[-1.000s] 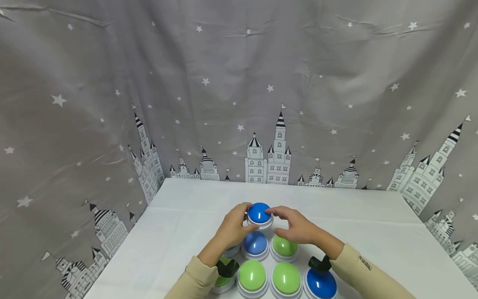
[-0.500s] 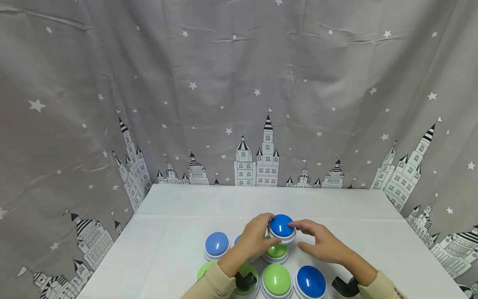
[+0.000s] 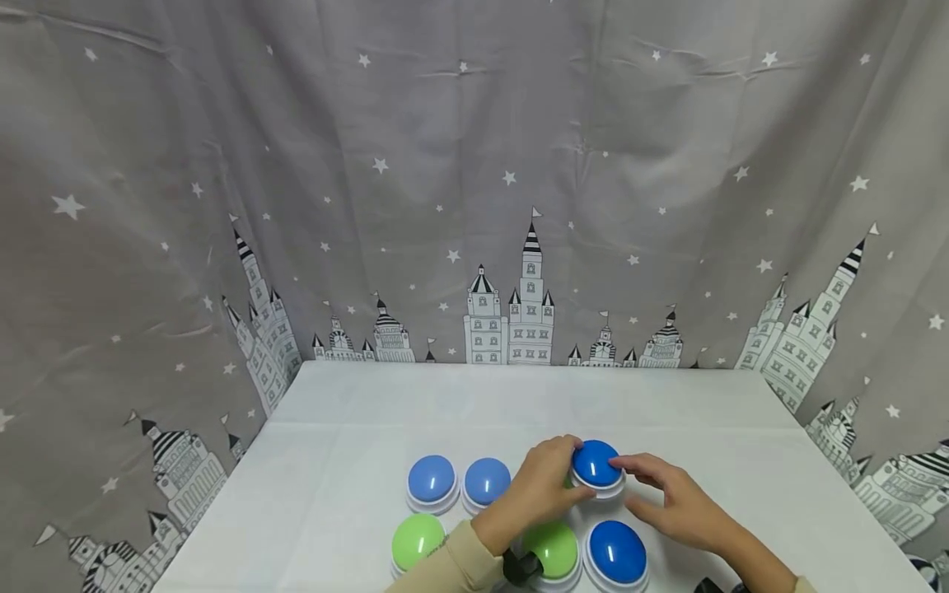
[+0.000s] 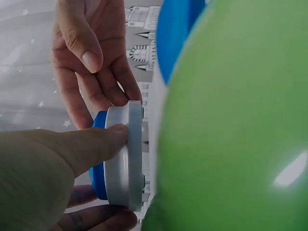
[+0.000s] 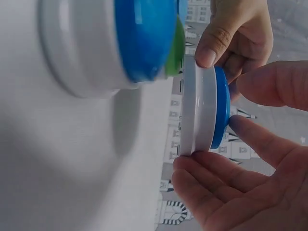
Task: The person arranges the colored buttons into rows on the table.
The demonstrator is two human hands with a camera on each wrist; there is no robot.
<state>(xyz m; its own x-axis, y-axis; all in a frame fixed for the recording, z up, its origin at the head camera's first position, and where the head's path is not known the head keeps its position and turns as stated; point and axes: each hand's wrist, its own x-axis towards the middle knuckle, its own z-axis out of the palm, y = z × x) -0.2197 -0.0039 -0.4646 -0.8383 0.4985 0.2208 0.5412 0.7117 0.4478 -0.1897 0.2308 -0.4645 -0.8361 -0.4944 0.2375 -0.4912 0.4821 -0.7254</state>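
A blue domed push button (image 3: 596, 464) with a white round base is held above the table. My left hand (image 3: 544, 486) grips it, thumb on the rim of the base and fingers around the far side. My right hand (image 3: 678, 502) touches it from the right. In the right wrist view, the index finger of the right hand (image 5: 240, 187) meets the blue dome and other fingers lie against the base's edge, while its thumb stands apart. Under the held push button (image 4: 122, 159), small feet show in the left wrist view.
On the white table (image 3: 334, 461) stand more push buttons: two lighter blue ones (image 3: 432, 479) at the left, a green one (image 3: 417, 539) before them, another green one (image 3: 552, 545) and a blue one (image 3: 618, 552) nearer me. A grey castle-print curtain (image 3: 415, 214) hangs behind.
Both hands have carried the blue push button to the right, past the row of lighter blue and green ones. The head view has shifted slightly.
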